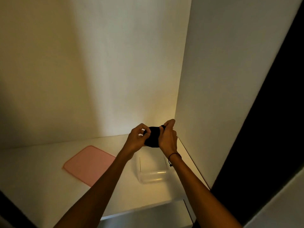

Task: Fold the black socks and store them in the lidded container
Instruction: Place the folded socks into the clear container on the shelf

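Both hands hold a bundle of black socks (153, 136) in the air above the far end of a clear plastic container (153, 176). My left hand (137, 138) pinches the bundle's left edge. My right hand (167, 136) grips its right side, fingers curled over the top. The container stands open on the white shelf, near the right wall. Its pink lid (89, 164) lies flat on the shelf to the left, apart from it.
The white shelf (41, 170) sits in a corner, with a wall behind and a white side panel (213, 96) close on the right. The shelf's front edge runs just below my forearms. A dark strip lies further right.
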